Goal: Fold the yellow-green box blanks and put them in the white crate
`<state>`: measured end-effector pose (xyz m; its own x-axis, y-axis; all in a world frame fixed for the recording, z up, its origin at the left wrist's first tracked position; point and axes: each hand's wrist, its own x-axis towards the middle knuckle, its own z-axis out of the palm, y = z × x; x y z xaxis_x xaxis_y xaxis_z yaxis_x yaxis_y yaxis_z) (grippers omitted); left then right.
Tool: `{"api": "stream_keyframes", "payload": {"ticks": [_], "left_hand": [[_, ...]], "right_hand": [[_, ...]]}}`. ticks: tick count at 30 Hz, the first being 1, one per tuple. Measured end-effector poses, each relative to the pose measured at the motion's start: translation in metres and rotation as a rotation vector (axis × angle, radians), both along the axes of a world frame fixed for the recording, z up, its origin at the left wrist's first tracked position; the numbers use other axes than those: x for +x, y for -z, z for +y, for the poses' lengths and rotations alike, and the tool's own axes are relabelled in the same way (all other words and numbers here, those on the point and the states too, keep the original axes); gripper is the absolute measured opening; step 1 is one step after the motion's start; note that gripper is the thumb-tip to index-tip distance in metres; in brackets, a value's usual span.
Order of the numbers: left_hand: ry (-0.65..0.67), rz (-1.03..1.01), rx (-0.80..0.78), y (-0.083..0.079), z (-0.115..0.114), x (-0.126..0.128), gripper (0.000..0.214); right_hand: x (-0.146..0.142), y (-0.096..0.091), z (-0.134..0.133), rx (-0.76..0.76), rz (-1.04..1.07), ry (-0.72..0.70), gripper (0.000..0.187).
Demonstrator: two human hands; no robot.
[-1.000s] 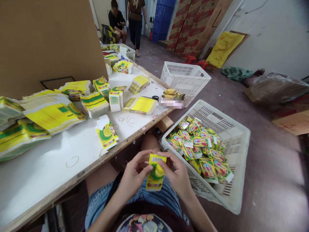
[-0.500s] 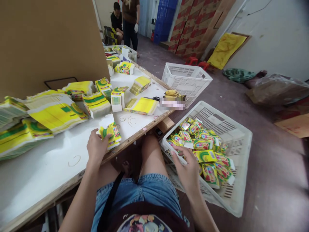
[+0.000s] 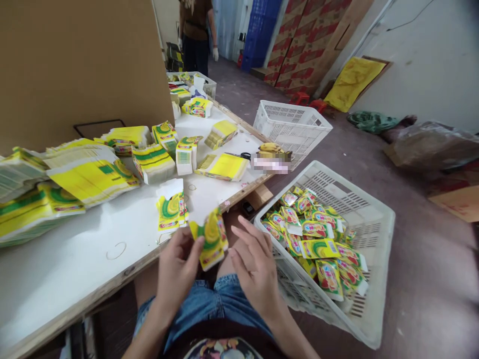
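Observation:
Between thumb and fingers, my left hand (image 3: pixel 179 259) grips a small yellow-and-green printed carton (image 3: pixel 210 240), held over my lap just off the table edge. My right hand (image 3: pixel 256 267) is beside it with fingers spread, apart from the carton and holding nothing. On the white table (image 3: pixel 142 219), a small pile of similar flat cartons (image 3: pixel 172 209) lies behind my left hand. To the right of my right hand, a white plastic crate (image 3: pixel 374 239) contains many folded cartons (image 3: pixel 318 229).
Bundles of flat cartons (image 3: pixel 90 174) line the table's back, before a large brown board (image 3: pixel 82 65). Scissors (image 3: pixel 245 155) and bananas (image 3: pixel 271 148) lie near the table's corner. Another white crate (image 3: pixel 295 117) stands on the floor beyond. A person (image 3: pixel 196 35) stands in the background.
My left hand has lifted a carton off the small pile and brought it right, over my lap. My right hand has moved left from the crate's edge towards it.

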<state>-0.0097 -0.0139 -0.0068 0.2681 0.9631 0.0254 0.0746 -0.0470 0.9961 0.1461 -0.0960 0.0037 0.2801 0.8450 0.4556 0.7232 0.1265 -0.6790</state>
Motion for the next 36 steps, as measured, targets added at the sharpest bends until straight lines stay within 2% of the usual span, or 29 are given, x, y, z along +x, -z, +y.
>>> {"api": "stream_keyframes", "payload": {"ticks": [2, 5, 8, 11, 18, 20, 24, 26, 30, 33, 36], "left_hand": [[0.121, -0.031, -0.027, 0.001, -0.016, 0.008, 0.016], [0.180, -0.006, -0.044, 0.005, -0.023, 0.010, 0.014], [0.216, -0.030, -0.088, 0.005, -0.020, 0.007, 0.017], [0.219, -0.054, -0.136, 0.003, -0.015, 0.006, 0.018], [0.239, -0.074, -0.170, 0.001, -0.012, 0.008, 0.017], [0.229, -0.054, -0.177, 0.000, -0.014, 0.009, 0.018], [0.218, -0.015, -0.205, -0.003, -0.015, 0.010, 0.023], [0.292, -0.086, -0.292, -0.001, -0.015, 0.011, 0.026], [0.450, -0.329, -0.630, 0.011, -0.019, 0.013, 0.034], [0.435, -0.425, -0.813, 0.019, -0.025, 0.017, 0.045], [0.416, -0.460, -0.937, 0.018, -0.029, 0.020, 0.055]], "right_hand": [[-0.004, -0.004, 0.004, -0.051, -0.050, -0.079, 0.044], [-0.007, -0.004, 0.006, -0.114, -0.037, -0.157, 0.038], [-0.009, -0.002, 0.002, -0.093, 0.023, -0.141, 0.033], [-0.009, 0.001, -0.003, -0.070, 0.029, -0.139, 0.036], [0.000, 0.008, -0.009, -0.140, -0.091, -0.098, 0.064], [0.000, 0.009, -0.010, -0.185, -0.050, -0.129, 0.063], [-0.002, 0.011, -0.010, -0.191, 0.122, -0.115, 0.045], [-0.003, 0.013, -0.010, -0.166, 0.196, -0.078, 0.037], [-0.002, 0.016, -0.010, -0.152, 0.260, -0.065, 0.033], [-0.001, 0.019, -0.010, -0.179, 0.304, -0.073, 0.032], [0.000, 0.022, -0.010, -0.182, 0.303, -0.075, 0.030]]}}
